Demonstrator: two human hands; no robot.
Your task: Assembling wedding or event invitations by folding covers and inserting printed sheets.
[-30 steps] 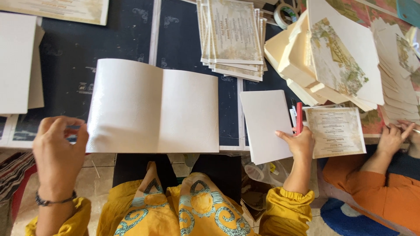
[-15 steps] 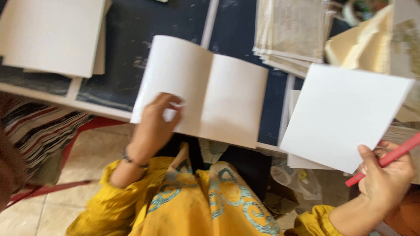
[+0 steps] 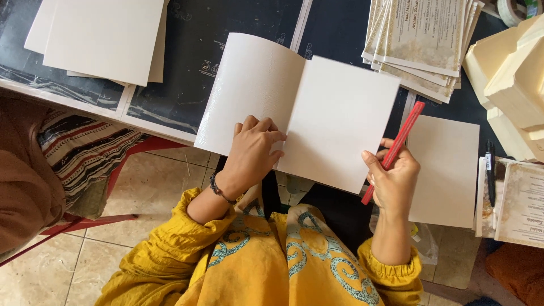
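An opened white folded card (image 3: 266, 90) lies on the dark table (image 3: 192, 51), overhanging its near edge. My left hand (image 3: 252, 150) presses on the card's lower middle, fingers curled near the fold. My right hand (image 3: 394, 178) grips a red stick-like tool (image 3: 401, 139), held slanted at the card's right edge. A single cream sheet (image 3: 445, 170) lies just right of that hand.
A stack of blank cream cards (image 3: 105, 37) sits at the far left. Printed invitation cards (image 3: 425, 39) are piled at the back right, cream boxes (image 3: 510, 73) further right, and a black pen (image 3: 490, 170) beside printed sheets. Another person's brown sleeve (image 3: 25, 170) is at left.
The right hand set down the white sheet it was holding and now rests at the card's right edge with only the red tool. The left hand slid to the card's centre.
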